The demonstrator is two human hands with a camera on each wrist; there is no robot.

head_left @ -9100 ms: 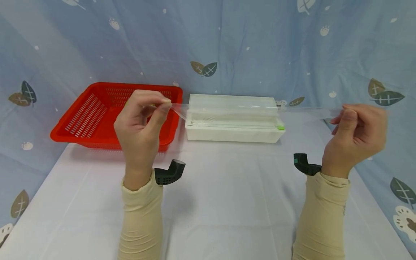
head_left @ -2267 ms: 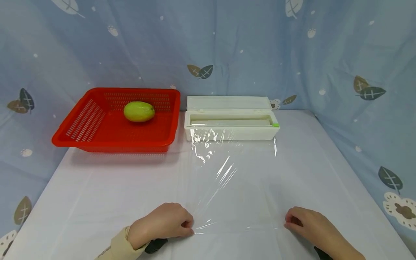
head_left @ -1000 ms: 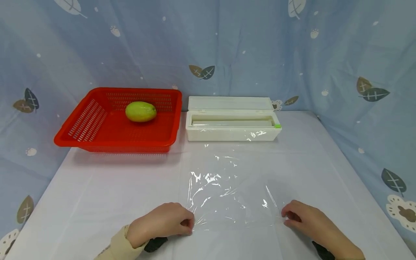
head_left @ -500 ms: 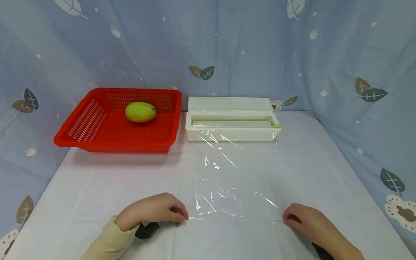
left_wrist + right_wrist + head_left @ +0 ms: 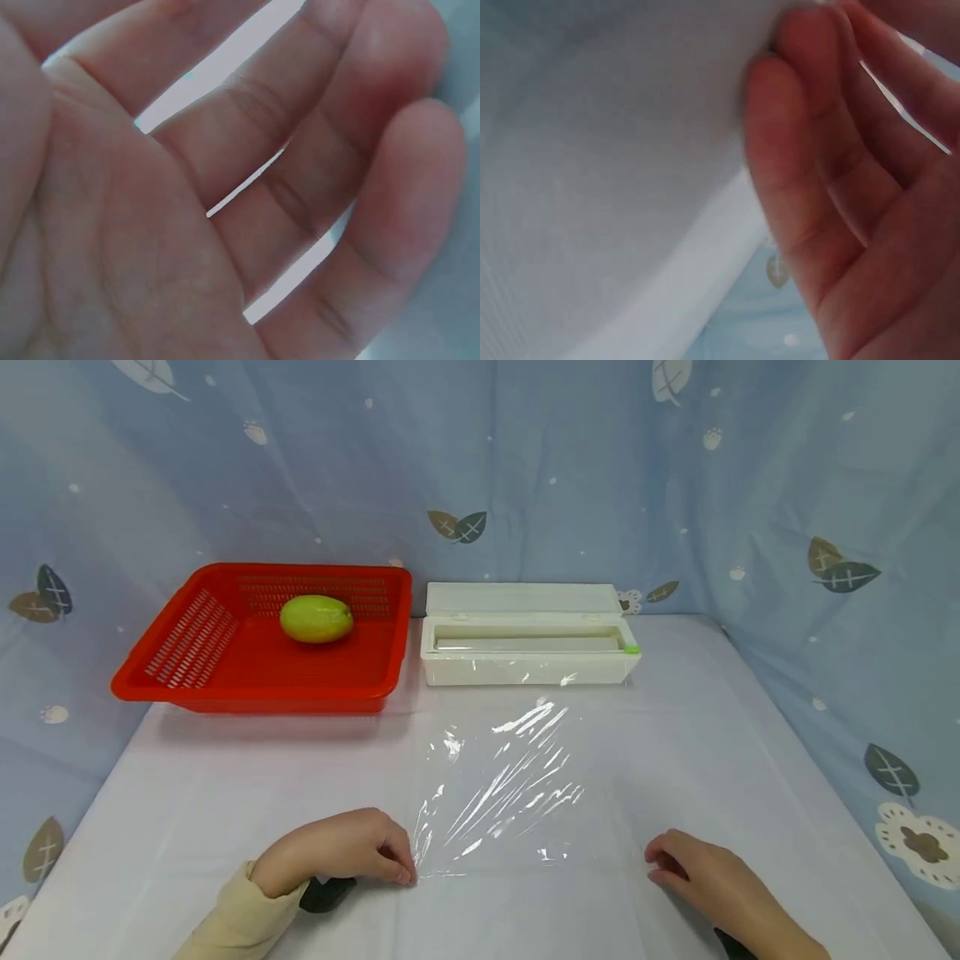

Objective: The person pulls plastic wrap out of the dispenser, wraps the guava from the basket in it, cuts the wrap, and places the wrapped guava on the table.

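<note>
A clear sheet of plastic wrap (image 5: 498,785) runs from the white dispenser box (image 5: 525,671) toward the front of the table, its shiny creases slanting across it. My left hand (image 5: 345,847) pinches the sheet's near left corner between thumb and fingers. In the left wrist view the other fingers of the left hand (image 5: 247,142) lie loosely bent. Close by the near right corner, my right hand (image 5: 705,877) is curled, thumb and forefinger tips near each other; I cannot tell whether film is between them. The box lid (image 5: 521,598) stands raised, and the roll (image 5: 525,644) shows inside.
A red plastic basket (image 5: 262,681) stands at the back left beside the dispenser, with a yellow-green oval fruit (image 5: 317,618) in it. A white cloth covers the table (image 5: 720,735). Behind hangs a blue curtain (image 5: 562,460) with leaf prints.
Both hands first held a short strip up before the dispenser; the wrap now stretches to the front. Lately the left hand has shifted slightly left with its corner, while the right hand stays almost in place.
</note>
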